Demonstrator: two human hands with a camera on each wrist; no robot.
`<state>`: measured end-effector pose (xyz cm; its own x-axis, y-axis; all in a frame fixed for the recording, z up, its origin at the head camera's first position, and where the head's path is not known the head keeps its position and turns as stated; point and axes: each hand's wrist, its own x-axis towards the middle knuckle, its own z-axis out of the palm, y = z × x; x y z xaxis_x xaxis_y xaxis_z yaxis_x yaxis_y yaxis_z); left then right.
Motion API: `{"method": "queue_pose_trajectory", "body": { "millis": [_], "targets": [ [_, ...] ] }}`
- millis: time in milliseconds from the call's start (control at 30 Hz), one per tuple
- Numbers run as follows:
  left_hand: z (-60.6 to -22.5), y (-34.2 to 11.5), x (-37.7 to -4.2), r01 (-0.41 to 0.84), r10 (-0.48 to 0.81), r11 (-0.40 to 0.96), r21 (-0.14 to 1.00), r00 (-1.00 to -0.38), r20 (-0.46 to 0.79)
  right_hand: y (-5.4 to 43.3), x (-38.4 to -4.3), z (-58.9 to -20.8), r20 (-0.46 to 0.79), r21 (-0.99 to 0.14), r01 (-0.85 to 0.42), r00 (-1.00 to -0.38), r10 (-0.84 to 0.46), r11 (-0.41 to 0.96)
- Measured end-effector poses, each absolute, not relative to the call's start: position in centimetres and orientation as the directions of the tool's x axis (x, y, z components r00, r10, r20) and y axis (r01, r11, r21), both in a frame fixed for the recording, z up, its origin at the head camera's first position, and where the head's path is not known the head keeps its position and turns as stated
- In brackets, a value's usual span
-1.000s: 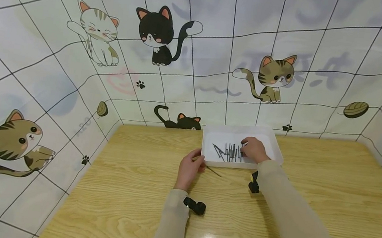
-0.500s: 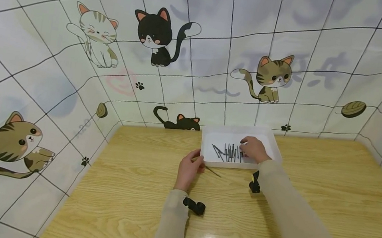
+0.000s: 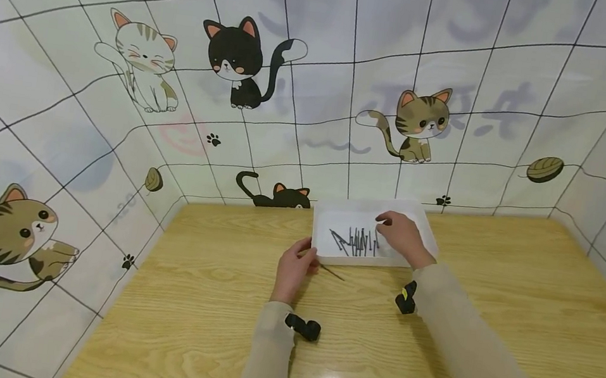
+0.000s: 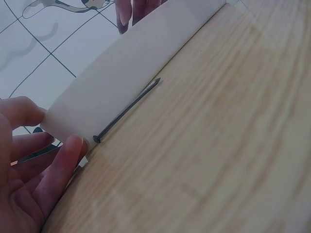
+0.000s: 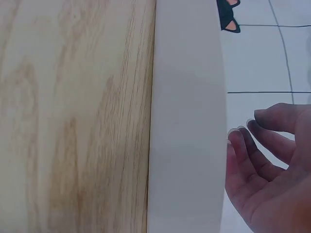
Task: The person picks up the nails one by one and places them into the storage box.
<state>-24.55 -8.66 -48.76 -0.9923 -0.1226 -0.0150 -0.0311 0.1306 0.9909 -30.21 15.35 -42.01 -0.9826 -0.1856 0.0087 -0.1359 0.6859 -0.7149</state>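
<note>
A shallow white tray (image 3: 362,262) stands against the back wall with several dark nails (image 3: 356,242) lying in it, most of them in a rough row. My left hand (image 3: 292,270) holds the tray's near left corner, index finger on the rim and thumb low on the outside, as the left wrist view shows. A single nail (image 4: 127,110) rests on the table along the tray's front wall, its head near my left thumb. Over the right part of the tray is my right hand (image 3: 400,234), fingers loosely bent, fingertips darkened, and no nail visible between them.
The wood-grain table (image 3: 193,328) meets a cat-patterned wall covering (image 3: 326,102) right behind the tray. A small black camera sits on each wrist, the left one (image 3: 303,327) close over the table. The tray's front wall (image 5: 187,121) hides part of the right fingers.
The right fingers have come up off the right end of the nail row and spread a little. The left hand stays on the corner. The head view has shifted slightly.
</note>
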Motion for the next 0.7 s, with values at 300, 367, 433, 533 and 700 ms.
{"method": "queue_pose_trajectory", "body": {
  "millis": [300,367,433,533,700],
  "targets": [
    [-48.9,-8.7,-24.6,-0.031,-0.126,0.128,0.991,-0.992,-0.015,14.3,-27.4,-41.8,0.109,-0.775,-0.203,-0.976,-0.189,0.599],
    [-49.0,-8.7,-24.6,-0.033,-0.129,0.132,0.991,-0.992,-0.016,14.0,-26.9,-42.0,0.123,-0.785,-0.210,-0.975,-0.187,0.583],
    [-49.0,-8.7,-24.7,-0.031,-0.129,0.132,0.991,-0.992,-0.013,13.6,-26.4,-42.1,0.134,-0.797,-0.214,-0.975,-0.179,0.565],
    [-49.0,-8.7,-24.7,-0.032,-0.131,0.129,0.991,-0.991,-0.015,13.2,-25.7,-42.3,0.143,-0.815,-0.216,-0.974,-0.175,0.538],
    [-48.4,-8.7,-24.3,-0.035,-0.127,0.127,0.991,-0.992,-0.018,12.6,-24.4,-42.6,0.132,-0.873,-0.194,-0.977,-0.167,0.447]
  ]
}}
